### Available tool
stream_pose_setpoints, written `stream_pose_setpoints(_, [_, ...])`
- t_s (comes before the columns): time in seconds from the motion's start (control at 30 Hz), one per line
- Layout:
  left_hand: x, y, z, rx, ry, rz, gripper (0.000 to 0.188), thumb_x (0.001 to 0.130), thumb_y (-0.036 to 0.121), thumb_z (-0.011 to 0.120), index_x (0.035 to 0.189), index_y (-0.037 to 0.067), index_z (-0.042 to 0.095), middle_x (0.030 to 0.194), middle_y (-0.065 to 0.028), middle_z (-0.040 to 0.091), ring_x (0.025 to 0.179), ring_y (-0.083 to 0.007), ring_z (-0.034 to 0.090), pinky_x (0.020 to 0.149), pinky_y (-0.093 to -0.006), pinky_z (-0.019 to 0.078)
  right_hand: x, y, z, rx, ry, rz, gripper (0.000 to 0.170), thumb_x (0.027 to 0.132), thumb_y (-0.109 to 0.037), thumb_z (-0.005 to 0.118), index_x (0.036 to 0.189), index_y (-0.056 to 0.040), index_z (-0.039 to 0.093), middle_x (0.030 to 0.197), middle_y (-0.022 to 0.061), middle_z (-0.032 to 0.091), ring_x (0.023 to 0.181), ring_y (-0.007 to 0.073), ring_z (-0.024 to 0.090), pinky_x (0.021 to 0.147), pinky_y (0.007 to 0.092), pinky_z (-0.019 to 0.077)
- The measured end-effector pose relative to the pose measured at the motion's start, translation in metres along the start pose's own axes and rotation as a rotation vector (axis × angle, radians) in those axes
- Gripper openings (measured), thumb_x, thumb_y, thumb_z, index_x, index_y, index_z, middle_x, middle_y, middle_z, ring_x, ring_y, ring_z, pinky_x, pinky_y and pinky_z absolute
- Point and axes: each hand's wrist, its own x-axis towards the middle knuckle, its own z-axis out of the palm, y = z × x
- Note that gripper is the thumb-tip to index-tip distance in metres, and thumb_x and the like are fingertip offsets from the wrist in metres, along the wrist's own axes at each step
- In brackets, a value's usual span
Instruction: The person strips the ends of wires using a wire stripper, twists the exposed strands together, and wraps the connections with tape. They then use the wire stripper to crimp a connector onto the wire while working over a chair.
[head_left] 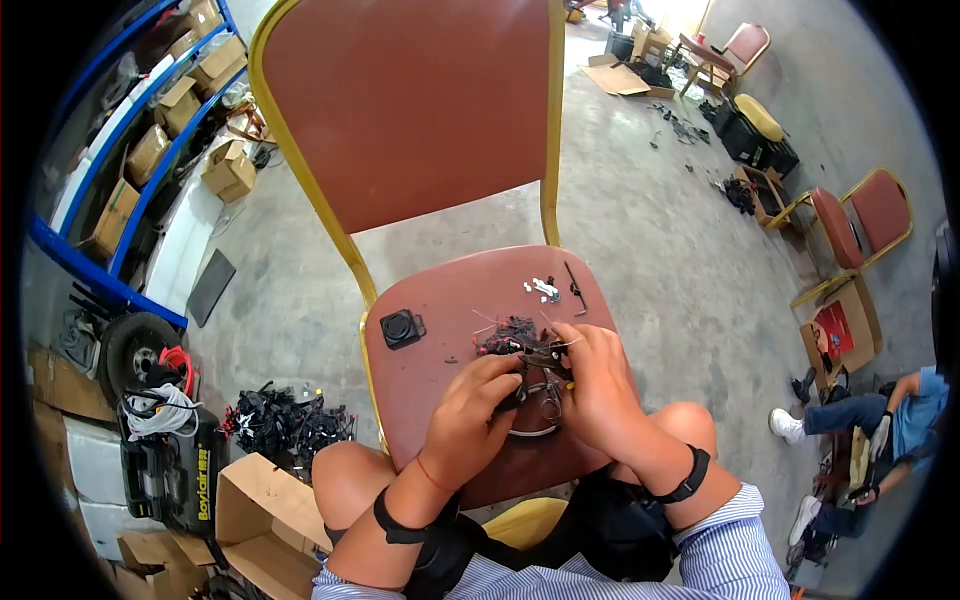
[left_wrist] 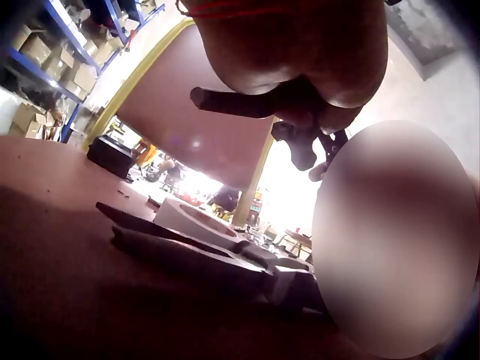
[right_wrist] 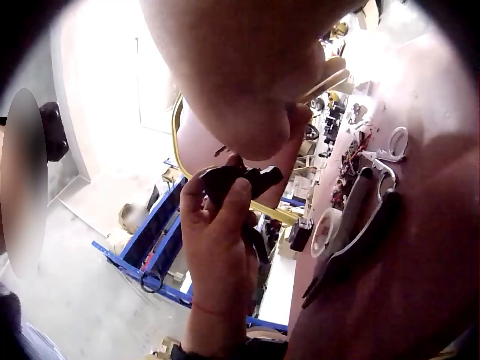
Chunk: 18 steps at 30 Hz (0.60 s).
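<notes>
One chair with a reddish-brown padded back and seat in a gold metal frame (head_left: 420,110) stands in front of me, its seat serving as my bench. Both my bare hands meet over that seat. Beneath them lies a pliers-like tool with dark handles and a silvery metal head (right_wrist: 375,225), the handles spread apart. Just beyond my fingers sits a loose heap of black and red bits (head_left: 520,330); off to the left, well apart, is a squarish black box-like object (head_left: 400,328). Beside the tool's handles rests a white ring (left_wrist: 176,216). My left hand (head_left: 470,405) pinches a small, irregular black part (right_wrist: 225,184) above the seat, and my right hand (head_left: 605,380) closes on its other end, fingertips partly hidden. Past the heap lie a thin black L-shaped rod (head_left: 574,287) and, smallest, some white pieces (head_left: 545,288).
</notes>
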Motion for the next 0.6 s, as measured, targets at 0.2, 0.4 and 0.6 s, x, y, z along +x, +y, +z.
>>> stream_pose_setpoints(0.2, [-0.002,0.0,0.002,0.002,-0.028,0.001,0.054,0.067,-0.01,0.075,0.116,0.006,0.059,0.121,-0.0183,0.067,0.112,-0.0404,0.065,0.096,-0.0453,0.0532,-0.003,0.0,0.001,-0.01,0.052,-0.041,0.069,0.068,0.014,0.062,0.135,-0.0009,0.051,0.121,0.0187,0.055,0.115,0.0414,0.051,0.101,0.0465,0.0428])
stream_pose_setpoints(0.4, [-0.003,0.0,0.003,0.004,-0.033,-0.01,0.054,0.067,-0.01,0.076,0.117,0.006,0.059,0.121,-0.0189,0.067,0.112,-0.0406,0.065,0.097,-0.0455,0.0526,-0.003,-0.004,-0.004,-0.031,0.042,-0.025,0.066,0.066,0.012,0.062,0.13,-0.0032,0.053,0.116,0.0164,0.056,0.113,0.0395,0.052,0.099,0.0459,0.0428])
stream_pose_setpoints(0.6, [-0.002,0.001,0.004,0.001,-0.031,-0.008,0.052,0.068,-0.01,0.076,0.115,0.004,0.06,0.12,-0.0197,0.067,0.111,-0.0406,0.066,0.096,-0.0452,0.0527,-0.003,-0.005,-0.008,-0.046,0.022,-0.019,0.062,0.066,0.011,0.062,0.126,-0.0041,0.055,0.109,0.0151,0.058,0.107,0.0388,0.053,0.094,0.046,0.0442])
